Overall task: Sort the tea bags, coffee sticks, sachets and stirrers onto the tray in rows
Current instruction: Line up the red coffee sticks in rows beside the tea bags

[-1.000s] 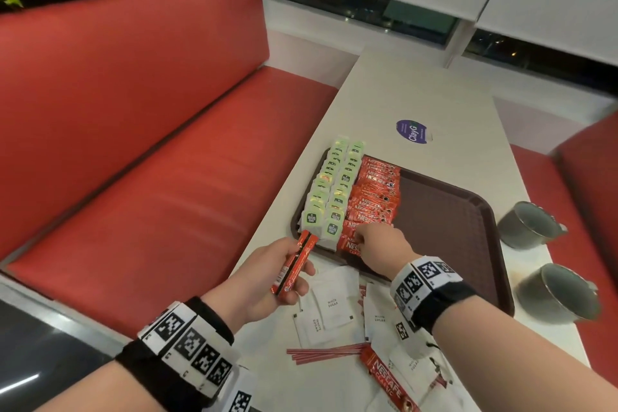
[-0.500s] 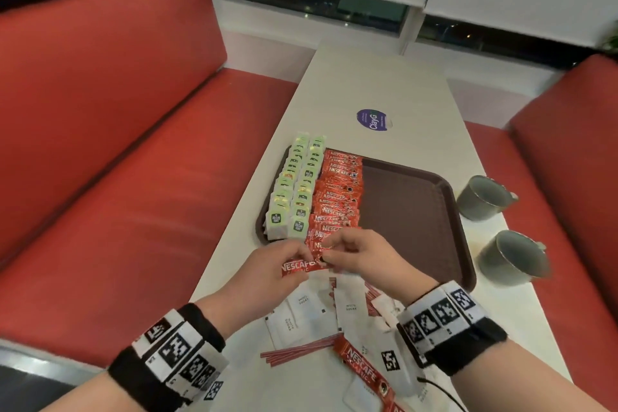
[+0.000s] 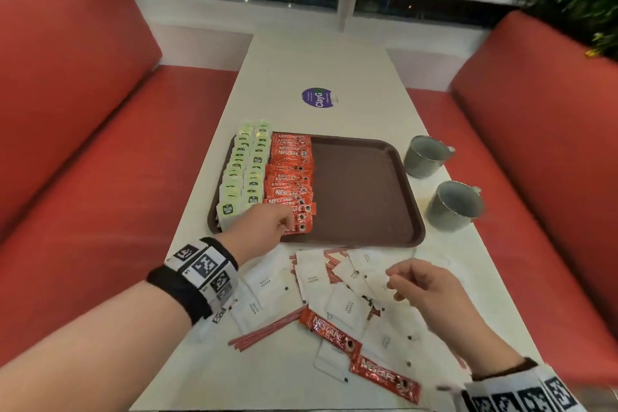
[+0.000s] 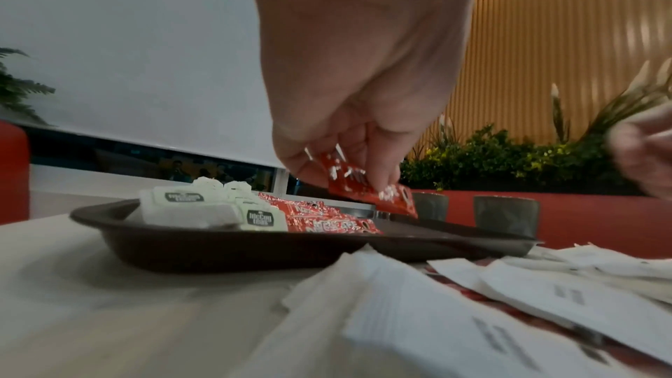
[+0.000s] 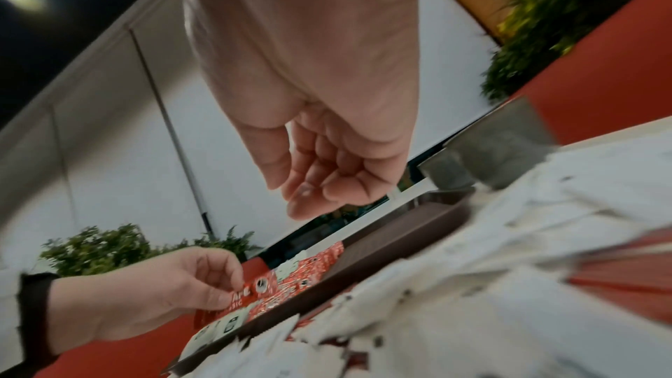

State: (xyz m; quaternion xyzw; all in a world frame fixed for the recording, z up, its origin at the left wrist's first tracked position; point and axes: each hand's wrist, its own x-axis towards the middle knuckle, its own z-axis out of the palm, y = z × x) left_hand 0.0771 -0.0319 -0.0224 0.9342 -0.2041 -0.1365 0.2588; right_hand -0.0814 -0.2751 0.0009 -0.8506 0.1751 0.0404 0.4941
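Red foil caught the light where the left hand (image 4: 349, 137) pinched a coffee stick (image 4: 371, 191) between thumb and fingertips, tilted just above the near end of the coffee-stick row (image 3: 291, 177) on the brown tray (image 3: 368, 197); holding it by one end likely let the person lower it flat against its neighbours so the row stayed even. Green-labelled tea bags (image 3: 244, 170) filled two rows along the tray's left edge, standing packed against each other, while the tray's right half lay bare, probably kept for the sachets and stirrers. The right hand (image 3: 421, 291) hovered over the loose pile on the worktop (image 3: 317, 67) with fingers loosely curled and nothing in them, seemingly poised to pick the next item. White sugar sachets (image 3: 311, 281) lay scattered and overlapping, thin red stirrers (image 3: 267, 331) partly under them, and two more coffee sticks (image 3: 357, 354) rested nearest the person, all unsorted. Two grey mugs (image 3: 451, 204) stood beside the tray.
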